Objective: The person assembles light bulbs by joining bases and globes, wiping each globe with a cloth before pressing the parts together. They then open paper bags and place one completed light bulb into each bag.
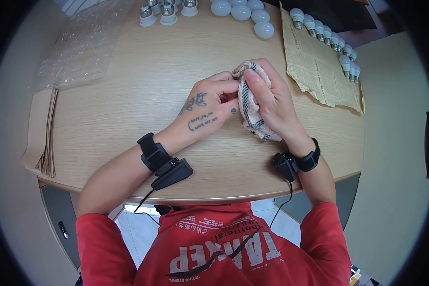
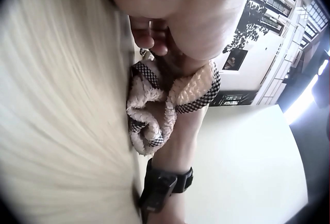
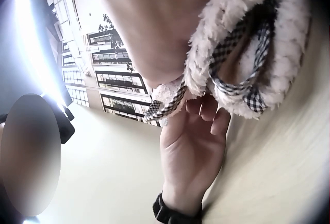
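A fluffy pale pink cloth (image 1: 250, 114) with black-and-white checked trim is bunched between both hands over the middle of the table. My right hand (image 1: 282, 106) grips it, thumb pressed on top and fingers wrapped behind. From the other side my left hand (image 1: 206, 106) reaches in, its thumb and index finger pinching at the cloth's left edge. The left wrist view shows the other fingers (image 2: 160, 44) of that hand curled in, beside the hanging cloth (image 2: 149, 105). Folds hide the inside of the bundle, so I cannot tell whether something is wrapped in it.
White bulb covers (image 1: 264, 29) and screw-base bulb bottoms (image 1: 168, 15) stand at the back. Several assembled bulbs (image 1: 319, 29) lie on brown printed paper (image 1: 314, 71) at right. Clear bubble wrap (image 1: 81, 52) and stacked kraft paper bags (image 1: 40, 128) lie at left.
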### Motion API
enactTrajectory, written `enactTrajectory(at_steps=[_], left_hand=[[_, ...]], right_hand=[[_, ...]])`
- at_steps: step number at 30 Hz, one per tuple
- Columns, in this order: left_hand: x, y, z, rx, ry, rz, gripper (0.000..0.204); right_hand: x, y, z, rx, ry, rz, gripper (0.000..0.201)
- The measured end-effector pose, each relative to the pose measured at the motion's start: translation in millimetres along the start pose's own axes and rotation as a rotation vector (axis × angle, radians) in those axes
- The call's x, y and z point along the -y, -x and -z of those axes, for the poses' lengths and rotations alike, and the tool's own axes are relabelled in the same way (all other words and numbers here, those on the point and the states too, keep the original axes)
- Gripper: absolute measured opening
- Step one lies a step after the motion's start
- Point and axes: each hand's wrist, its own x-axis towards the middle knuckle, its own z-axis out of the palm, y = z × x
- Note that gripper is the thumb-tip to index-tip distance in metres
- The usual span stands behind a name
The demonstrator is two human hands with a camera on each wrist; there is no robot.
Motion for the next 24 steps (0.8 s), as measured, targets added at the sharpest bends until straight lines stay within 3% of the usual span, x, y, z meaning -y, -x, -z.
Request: enactTrajectory(at_steps=[6,9,12,15,18,21,24], left_hand=[[-3.3,1.4,-0.5,-0.008,0.032,-0.043,0.015],[-4.7,1.2,1.4,-0.046,0.040,-0.076,0.015],[-3.8,-1.1,3.4,-0.096,0.168,-0.006,0.018],[-4.7,-2.6,5.1,-0.096,0.291,0.061,0.021],[-5.3,-2.8,6.2,-0.087,0.311,0.078,0.020],[-4.9,-4.1,6.3,-0.083,0.321,0.088,0.018],[-3.2,-3.2,6.5,-0.070,0.325,0.103,0.017]], right_hand=[[4.1,-0.8,3.0,-0.084,0.170,0.082,0.033],[-1.1,-3.2,14.5,-0.215,0.251,0.026,0.030],[19.6,-6.1,33.7,-0.254,0.578,-0.076,0.025],[0.0,-2.6,59.9,-0.227,0.796,0.035,0.025],[-6.3,2.3,68.4,-0.350,1.106,0.260,0.029],[1.7,1.5,65.2,-0.395,1.115,0.327,0.033],[6.6,1.5,61.2,-0.361,0.891,0.396,0.035]])
